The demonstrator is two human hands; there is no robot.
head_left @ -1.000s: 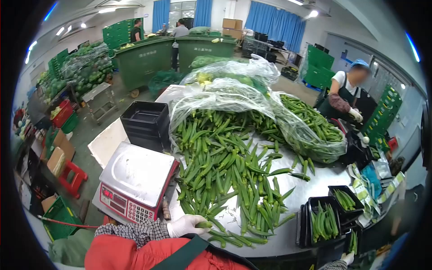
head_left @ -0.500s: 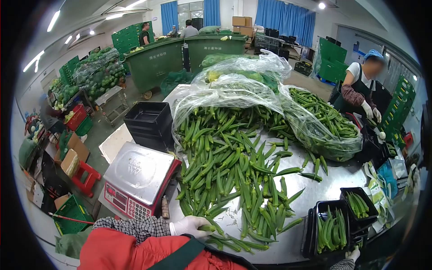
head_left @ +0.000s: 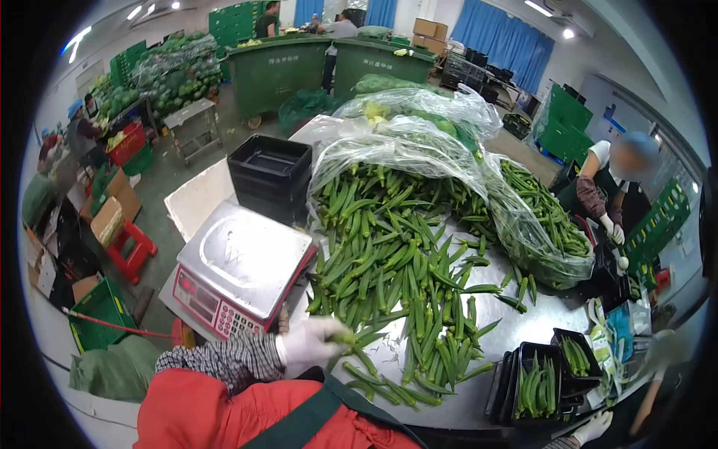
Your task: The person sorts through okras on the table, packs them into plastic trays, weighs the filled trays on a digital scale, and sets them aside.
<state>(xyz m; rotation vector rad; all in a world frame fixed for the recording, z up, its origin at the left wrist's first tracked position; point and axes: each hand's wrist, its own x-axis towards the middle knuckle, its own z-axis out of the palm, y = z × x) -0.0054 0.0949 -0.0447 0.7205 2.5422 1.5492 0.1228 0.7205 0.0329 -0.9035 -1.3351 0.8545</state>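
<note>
My left hand [head_left: 314, 340], in a white glove, is closed around an okra pod whose green end shows at the fingers. It is over the near left edge of a large pile of okra [head_left: 374, 273] on the metal table, just in front of the scale. At the lower right, my right hand [head_left: 593, 428], also gloved, has its fingers stretched out and nothing visible in them. It is close to a black tray of okra [head_left: 536, 389] on a stack of trays. A second black tray [head_left: 577, 361] with okra sits behind that one.
A red and silver scale [head_left: 243, 262] stands left of the pile, with stacked black trays [head_left: 269, 176] behind it. Clear plastic bags [head_left: 538, 232] of okra lie at the back. A co-worker [head_left: 609, 187] stands at the right. Large green bins [head_left: 280, 75] are beyond the table.
My left hand has lifted a little with the okra. My right hand has shifted outward from the tray stack, and the camera view has turned.
</note>
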